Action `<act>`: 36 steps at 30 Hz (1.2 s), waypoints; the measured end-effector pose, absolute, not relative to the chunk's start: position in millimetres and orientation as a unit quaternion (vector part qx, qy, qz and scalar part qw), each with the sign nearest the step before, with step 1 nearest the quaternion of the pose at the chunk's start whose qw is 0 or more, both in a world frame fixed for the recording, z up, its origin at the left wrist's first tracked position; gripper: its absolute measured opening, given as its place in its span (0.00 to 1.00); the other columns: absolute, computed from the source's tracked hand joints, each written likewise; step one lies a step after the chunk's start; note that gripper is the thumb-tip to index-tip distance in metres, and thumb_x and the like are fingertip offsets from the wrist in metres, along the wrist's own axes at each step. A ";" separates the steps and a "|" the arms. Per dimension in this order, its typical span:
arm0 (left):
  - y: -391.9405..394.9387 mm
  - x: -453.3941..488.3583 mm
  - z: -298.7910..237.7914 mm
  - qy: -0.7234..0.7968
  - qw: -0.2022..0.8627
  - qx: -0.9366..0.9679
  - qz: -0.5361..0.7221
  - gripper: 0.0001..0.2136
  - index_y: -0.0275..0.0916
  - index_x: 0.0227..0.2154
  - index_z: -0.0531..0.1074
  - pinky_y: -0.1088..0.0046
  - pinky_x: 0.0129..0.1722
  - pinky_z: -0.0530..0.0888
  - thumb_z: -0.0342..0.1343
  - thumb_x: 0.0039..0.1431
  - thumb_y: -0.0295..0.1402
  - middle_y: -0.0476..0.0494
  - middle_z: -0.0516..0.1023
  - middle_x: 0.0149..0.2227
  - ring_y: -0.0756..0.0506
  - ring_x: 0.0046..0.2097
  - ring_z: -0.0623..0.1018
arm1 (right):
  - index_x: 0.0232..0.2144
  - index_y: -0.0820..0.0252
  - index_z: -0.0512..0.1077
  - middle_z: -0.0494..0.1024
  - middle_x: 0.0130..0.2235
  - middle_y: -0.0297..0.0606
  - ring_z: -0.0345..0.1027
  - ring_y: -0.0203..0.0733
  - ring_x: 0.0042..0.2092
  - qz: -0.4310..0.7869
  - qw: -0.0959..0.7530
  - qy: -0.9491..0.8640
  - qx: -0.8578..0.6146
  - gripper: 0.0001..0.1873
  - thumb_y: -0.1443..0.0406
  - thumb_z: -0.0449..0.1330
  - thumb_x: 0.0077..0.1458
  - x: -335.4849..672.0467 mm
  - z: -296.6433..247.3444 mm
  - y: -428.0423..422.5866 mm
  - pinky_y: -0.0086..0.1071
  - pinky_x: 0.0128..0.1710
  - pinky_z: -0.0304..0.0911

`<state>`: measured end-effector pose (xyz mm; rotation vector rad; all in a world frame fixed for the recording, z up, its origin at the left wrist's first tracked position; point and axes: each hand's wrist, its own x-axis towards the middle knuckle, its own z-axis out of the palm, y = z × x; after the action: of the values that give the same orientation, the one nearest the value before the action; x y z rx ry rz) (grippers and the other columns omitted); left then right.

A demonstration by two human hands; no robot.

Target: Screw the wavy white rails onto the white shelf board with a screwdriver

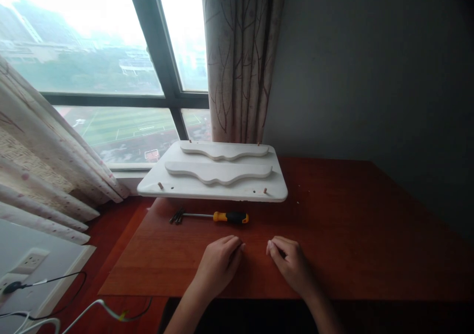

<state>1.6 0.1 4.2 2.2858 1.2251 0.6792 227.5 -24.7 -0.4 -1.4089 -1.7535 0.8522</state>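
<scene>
My left hand rests on the reddish-brown table near its front edge, fingers curled in, with nothing showing in them. Across a small gap, my right hand lies in a similar loose fist, also without a visible object. Just beyond the left hand is a screwdriver with a yellow and black handle, its shaft pointing left. Several dark screws lie at its tip. Farther back sits a white board with rounded corners and short wooden dowels upright near its corners. Two white wavy-edged pieces lie on it.
The wooden table extends to the right, with tiny pale specks beside the board. A window and patterned curtains stand behind and left. Cables run from a wall socket at lower left.
</scene>
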 end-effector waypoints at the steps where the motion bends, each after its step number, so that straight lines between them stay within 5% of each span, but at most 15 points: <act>1: 0.2 1.8 4.6 0.445 0.228 0.830 0.248 0.13 0.41 0.30 0.65 0.72 0.33 0.66 0.44 0.72 0.34 0.46 0.74 0.30 0.46 0.32 0.75 | 0.23 0.58 0.64 0.69 0.26 0.33 0.64 0.36 0.30 0.332 0.359 -0.680 -0.547 0.22 0.58 0.48 0.69 227.8 -0.6 -24.7 0.30 0.33 0.57; 18: -0.9 1.4 4.8 0.446 0.236 0.825 0.255 0.13 0.40 0.29 0.66 0.73 0.33 0.66 0.45 0.72 0.33 0.47 0.74 0.30 0.47 0.32 0.75 | 0.23 0.58 0.64 0.69 0.26 0.33 0.65 0.36 0.30 0.336 0.362 -0.677 -0.546 0.22 0.58 0.48 0.69 228.3 -4.6 -25.4 0.30 0.33 0.57; 25: 2.5 -10.8 8.9 0.475 0.268 0.754 0.367 0.09 0.40 0.36 0.71 0.74 0.34 0.70 0.48 0.71 0.34 0.46 0.75 0.33 0.47 0.33 0.76 | 0.25 0.58 0.68 0.70 0.26 0.33 0.66 0.37 0.30 0.348 0.379 -0.659 -0.548 0.20 0.58 0.50 0.69 227.5 -2.1 -24.9 0.30 0.33 0.59; 31: 25.5 -69.0 9.7 0.602 0.029 0.702 0.380 0.08 0.42 0.44 0.73 0.64 0.46 0.74 0.51 0.67 0.35 0.41 0.77 0.45 0.40 0.45 0.78 | 0.37 0.56 0.75 0.77 0.38 0.38 0.71 0.41 0.42 0.294 0.408 -0.713 -0.488 0.08 0.65 0.55 0.65 210.6 20.6 -6.3 0.34 0.45 0.65; 36: 45.6 -115.2 8.4 0.619 -0.068 0.727 0.290 0.11 0.40 0.45 0.73 0.59 0.49 0.73 0.50 0.66 0.38 0.38 0.75 0.48 0.36 0.47 0.77 | 0.46 0.55 0.75 0.76 0.50 0.43 0.67 0.47 0.54 0.176 0.380 -0.779 -0.465 0.13 0.71 0.58 0.60 182.7 24.6 21.2 0.43 0.55 0.64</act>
<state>-115.2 45.6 8.4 2.3883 2.0343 0.9524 182.7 21.2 24.6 -1.1882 -1.9898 0.4503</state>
